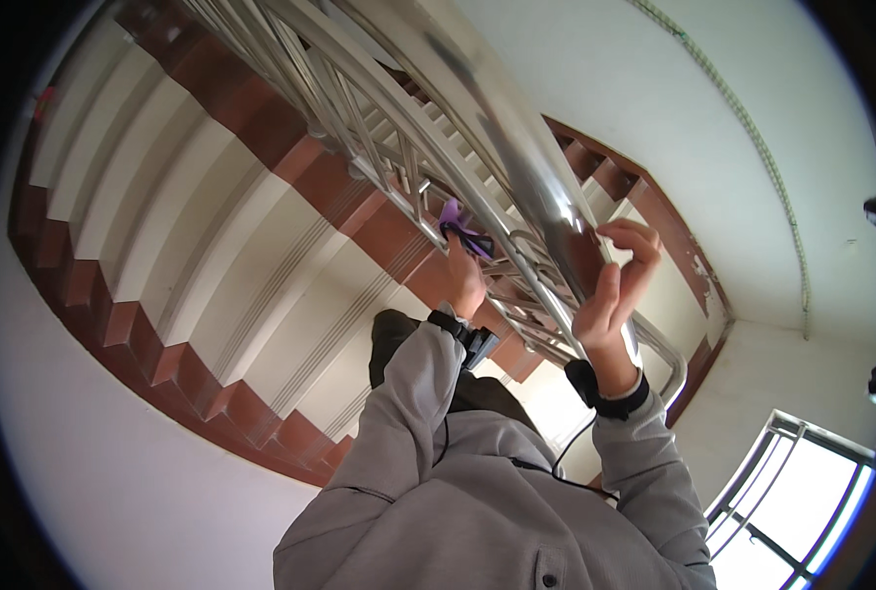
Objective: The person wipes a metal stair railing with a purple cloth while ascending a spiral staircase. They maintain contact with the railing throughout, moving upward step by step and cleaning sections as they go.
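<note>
My left hand (pixel 467 284) grips a small purple-and-black object (pixel 467 234) beside the lower bars of a metal stair railing (pixel 415 122); its exact kind cannot be told. To the right, my right hand (pixel 622 276) is raised at the side of the thick, shiny metal handrail (pixel 511 125). Its thumb and curled fingers are apart, with the fingertips at or very near the rail, and nothing is seen held in it. Both wrists wear black straps, and a dark device sits at the left one.
Pale stair treads (pixel 261 243) with red-brown tiled edges run down the left side. Another flight (pixel 607 192) shows beyond the railing. A rope-like cord (pixel 762 147) lies along the white wall. A barred window (pixel 792 494) is at lower right.
</note>
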{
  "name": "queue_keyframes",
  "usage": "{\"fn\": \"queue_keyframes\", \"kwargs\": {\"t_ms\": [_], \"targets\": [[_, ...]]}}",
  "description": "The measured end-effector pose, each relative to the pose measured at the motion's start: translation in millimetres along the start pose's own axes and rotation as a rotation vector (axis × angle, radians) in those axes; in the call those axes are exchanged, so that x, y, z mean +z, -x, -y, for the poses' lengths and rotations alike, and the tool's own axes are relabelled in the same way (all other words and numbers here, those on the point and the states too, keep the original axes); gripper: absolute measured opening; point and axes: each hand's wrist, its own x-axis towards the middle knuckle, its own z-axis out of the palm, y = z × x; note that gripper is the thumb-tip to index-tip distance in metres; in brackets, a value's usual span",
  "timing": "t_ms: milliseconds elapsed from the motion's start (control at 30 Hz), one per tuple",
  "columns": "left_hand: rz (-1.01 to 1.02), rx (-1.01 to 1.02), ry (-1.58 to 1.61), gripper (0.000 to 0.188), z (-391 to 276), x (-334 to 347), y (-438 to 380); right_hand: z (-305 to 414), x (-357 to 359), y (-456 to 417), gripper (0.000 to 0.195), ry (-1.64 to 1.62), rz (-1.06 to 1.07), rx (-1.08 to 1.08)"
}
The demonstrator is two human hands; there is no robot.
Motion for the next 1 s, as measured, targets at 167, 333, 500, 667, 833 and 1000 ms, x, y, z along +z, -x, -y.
{"fn": "queue_keyframes", "kwargs": {"t_ms": [167, 333, 500, 667, 833, 1000], "targets": [[0.088, 0.117, -0.251, 0.056, -44.4, 59.2, 49.7, -0.8, -1.2, -2.7, 0.035, -0.041, -0.023, 0.052], [0.138, 0.221, -0.388, 0.056, -45.1, 38.0, 44.3, 9.1, 1.2, -7.5, 0.032, -0.016, 0.016, 0.028], [0.080, 0.076, -0.667, 0.074, -39.7, 60.2, 87.9, 2.4, -18.6, -3.0, 0.035, -0.131, -0.090, 0.046], [-0.017, 0.170, -0.546, 0.072, 50.7, 27.2, 85.6, 0.1, -48.9, 6.4, 0.038, -0.076, -0.116, 0.035], [-0.017, 0.177, -0.756, 0.068, 53.5, 60.8, 146.8, -27.0, -71.8, 24.0, 0.039, 0.108, -0.048, 0.103], [-0.100, 0.036, -0.507, 0.069, 116.9, 17.4, 114.7, -30.0, -56.1, 32.1, 0.036, 0.175, 0.087, 0.081]]}}
